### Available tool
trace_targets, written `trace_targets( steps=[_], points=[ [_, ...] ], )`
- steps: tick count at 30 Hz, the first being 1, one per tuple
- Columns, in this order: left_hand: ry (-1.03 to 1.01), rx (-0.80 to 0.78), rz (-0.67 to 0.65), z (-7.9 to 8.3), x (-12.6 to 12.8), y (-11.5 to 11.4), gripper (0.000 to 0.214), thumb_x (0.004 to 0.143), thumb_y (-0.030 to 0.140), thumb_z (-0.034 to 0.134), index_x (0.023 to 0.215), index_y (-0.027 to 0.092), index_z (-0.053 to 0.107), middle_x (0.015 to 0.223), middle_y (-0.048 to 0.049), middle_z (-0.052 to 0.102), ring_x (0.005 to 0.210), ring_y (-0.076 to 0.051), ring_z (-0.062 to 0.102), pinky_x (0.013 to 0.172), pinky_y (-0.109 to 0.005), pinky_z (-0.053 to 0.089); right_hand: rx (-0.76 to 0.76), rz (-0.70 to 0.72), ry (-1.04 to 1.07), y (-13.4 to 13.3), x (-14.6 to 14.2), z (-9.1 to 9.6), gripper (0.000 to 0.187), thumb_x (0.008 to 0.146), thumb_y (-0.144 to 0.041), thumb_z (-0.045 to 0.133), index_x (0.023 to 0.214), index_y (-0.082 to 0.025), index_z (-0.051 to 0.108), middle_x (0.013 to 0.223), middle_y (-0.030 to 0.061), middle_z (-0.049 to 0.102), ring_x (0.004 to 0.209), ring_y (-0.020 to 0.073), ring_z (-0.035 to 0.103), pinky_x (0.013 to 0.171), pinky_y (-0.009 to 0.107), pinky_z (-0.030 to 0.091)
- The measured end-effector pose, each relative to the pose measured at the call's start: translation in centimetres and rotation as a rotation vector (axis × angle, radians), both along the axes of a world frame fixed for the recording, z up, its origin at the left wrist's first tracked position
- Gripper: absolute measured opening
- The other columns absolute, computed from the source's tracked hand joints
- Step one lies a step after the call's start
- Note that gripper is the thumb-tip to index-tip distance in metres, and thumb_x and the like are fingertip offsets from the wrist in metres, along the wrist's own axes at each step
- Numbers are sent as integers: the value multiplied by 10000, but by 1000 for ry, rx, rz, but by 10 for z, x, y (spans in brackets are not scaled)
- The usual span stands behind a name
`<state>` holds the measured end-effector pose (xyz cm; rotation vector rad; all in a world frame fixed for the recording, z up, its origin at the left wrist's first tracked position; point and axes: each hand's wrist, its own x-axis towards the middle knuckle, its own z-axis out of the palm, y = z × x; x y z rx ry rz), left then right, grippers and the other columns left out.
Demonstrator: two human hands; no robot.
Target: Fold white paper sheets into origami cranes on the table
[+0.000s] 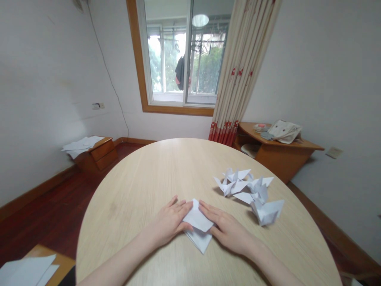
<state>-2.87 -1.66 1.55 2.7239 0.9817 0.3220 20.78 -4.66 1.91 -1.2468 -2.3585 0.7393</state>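
A folded sheet of white paper lies on the round table in front of me, diamond-shaped, with a second layer and its point showing toward me. My left hand rests at its left side, fingers stretched out flat, index fingertip near the top and thumb at the lower left edge. From the other side, my right hand touches the right edge, its fingers extended along the upper right and its thumb lower down. To the right sit several white paper cranes in a cluster, the nearest crane slightly apart.
The pale wooden table has a curved edge. A small cabinet with papers stands at the left. A corner desk holds a cloth bag. More paper sheets lie at the lower left. A curtain hangs beside the window.
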Motion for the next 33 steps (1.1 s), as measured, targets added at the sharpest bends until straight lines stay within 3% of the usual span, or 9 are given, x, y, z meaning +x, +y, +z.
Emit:
trace_targets(
  steps=[5,9,13,18,22,27,29,33],
  points=[
    [-48,32,51,4,1,-4,661,914,579,440,1414,151,383,1205,-159,651,1098,-296,602,971,-457,440,61,-30,27,3,1,-7,622,825,-73,415,1428,-226,425,1484,67,410,1364,222,382,1138,460,307],
    [-71,29,123,4,4,-9,523,898,357,576,1357,141,447,1104,-140,677,1001,-282,619,884,-415,488,121,-46,39,4,-1,-12,613,783,-32,384,1372,-171,484,1426,114,489,1330,227,432,1121,478,335],
    [-81,7,168,0,7,-9,485,847,180,580,1319,149,473,1109,-121,670,1000,-257,618,889,-397,496,175,-53,95,3,-3,-14,529,811,-52,386,1311,-175,508,1342,125,558,1271,230,495,1074,471,405],
    [-131,29,226,-3,9,-10,386,889,201,549,1270,169,498,1063,-103,680,979,-253,629,871,-400,508,188,-97,157,2,-6,-12,410,910,-163,388,1311,-204,462,1314,130,569,1181,236,576,1002,447,474],
    [-245,66,210,-6,10,-12,387,925,203,483,1306,179,423,1040,-92,678,961,-245,634,845,-408,525,168,-139,207,1,-7,-12,392,952,-235,365,1343,-218,372,1314,142,574,1109,232,629,949,433,507],
    [-454,324,48,-12,11,-11,491,938,152,425,1393,184,243,1300,-154,519,1198,-240,513,950,-411,488,263,-218,272,1,-8,-16,366,970,-264,369,1330,-243,310,1268,141,598,947,213,689,834,394,558],
    [-484,496,-8,-13,11,-11,448,925,97,433,1344,192,306,1343,-151,461,1270,-235,432,988,-403,457,334,-208,283,2,-7,-18,335,973,-243,371,1302,-257,313,1279,138,581,921,201,692,798,376,569],
    [-389,777,-50,-11,12,-12,235,904,78,508,1106,194,543,1229,-99,533,1192,-226,439,1031,-388,377,473,-105,228,4,-5,-16,251,961,-170,361,1179,-267,437,1287,117,550,1157,223,585,896,386,537]
  ],
)
